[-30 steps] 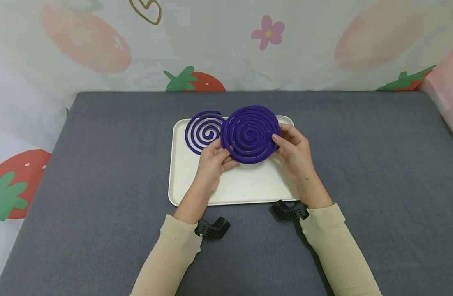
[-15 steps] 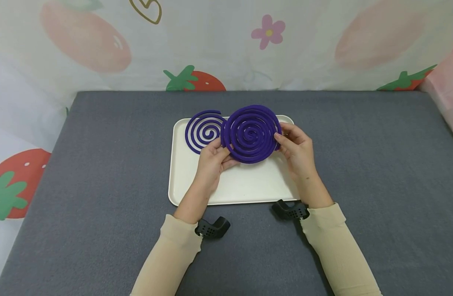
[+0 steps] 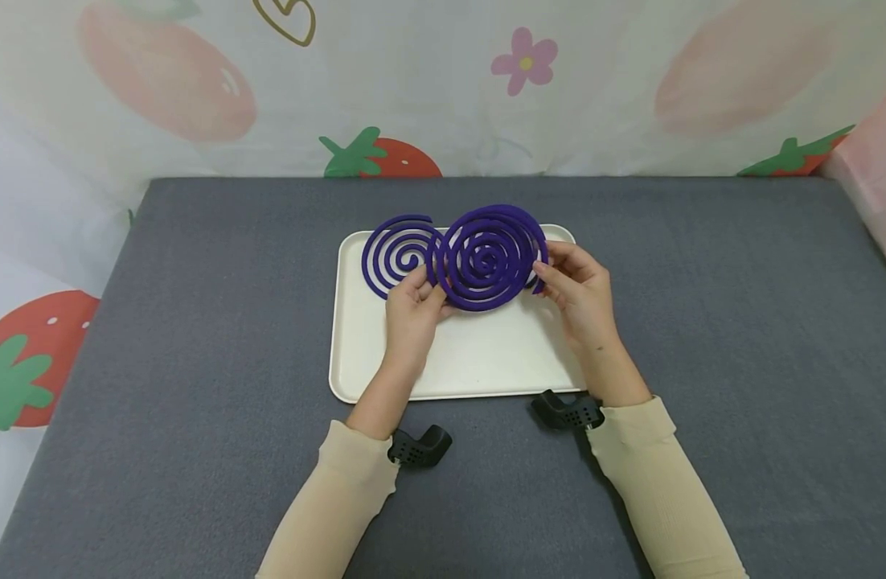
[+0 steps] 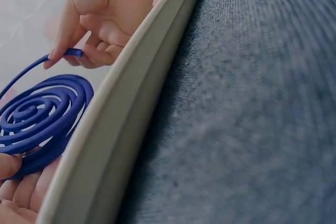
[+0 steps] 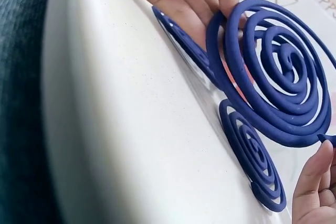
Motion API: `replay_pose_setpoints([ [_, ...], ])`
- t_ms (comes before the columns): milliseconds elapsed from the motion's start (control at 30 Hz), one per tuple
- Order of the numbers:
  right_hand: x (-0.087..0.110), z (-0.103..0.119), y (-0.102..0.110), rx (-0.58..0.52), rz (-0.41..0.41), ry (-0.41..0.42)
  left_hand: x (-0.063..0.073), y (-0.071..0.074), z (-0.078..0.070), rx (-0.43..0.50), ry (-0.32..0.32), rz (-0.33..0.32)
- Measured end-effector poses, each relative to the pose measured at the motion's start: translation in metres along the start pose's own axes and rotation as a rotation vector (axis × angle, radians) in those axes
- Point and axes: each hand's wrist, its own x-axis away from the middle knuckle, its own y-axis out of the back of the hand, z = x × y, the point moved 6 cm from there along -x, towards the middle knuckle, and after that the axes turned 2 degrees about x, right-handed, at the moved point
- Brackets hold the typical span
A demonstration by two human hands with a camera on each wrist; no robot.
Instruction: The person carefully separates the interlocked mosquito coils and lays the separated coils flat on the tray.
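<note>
Two nested blue-purple mosquito coils (image 3: 486, 257) are held up over the white tray (image 3: 501, 362). My left hand (image 3: 412, 318) grips their left edge, thumb on top and fingers underneath, as the left wrist view shows. At the right side my right hand (image 3: 576, 289) pinches the outer end of one mosquito coil (image 4: 73, 52) between thumb and finger. Gaps show between the turns, and in the left wrist view that end stands apart from the mosquito coil (image 4: 31, 111) below it. Another mosquito coil (image 3: 402, 257) lies on the tray's left part, partly behind my left hand.
A further mosquito coil (image 5: 252, 156) lies on the tray beneath the held ones, seen in the right wrist view. Grey cloth (image 3: 197, 362) covers the table around the tray. A strawberry-print curtain (image 3: 443, 88) hangs behind the table's far edge.
The held mosquito coils, packed tightly before, have spread apart, with gaps now opened between turns. My left hand has shifted and turned slightly; my right hand stays nearly in place.
</note>
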Motion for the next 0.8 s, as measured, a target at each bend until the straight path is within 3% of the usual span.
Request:
replay_pose_setpoints([
  [267,-0.0002,-0.001,0.0003,-0.017,-0.012,-0.026,0.0003,-0.0002,-0.0021,-0.087,-0.027,-0.024],
  [533,0.0007,0.0014,-0.0013,-0.013,0.003,0.002,0.0006,0.0017,-0.0045,-0.141,-0.079,-0.051],
  [800,0.0012,0.0043,-0.0051,-0.062,0.052,0.068,-0.0009,0.0029,0.0029,0.008,0.073,-0.038],
])
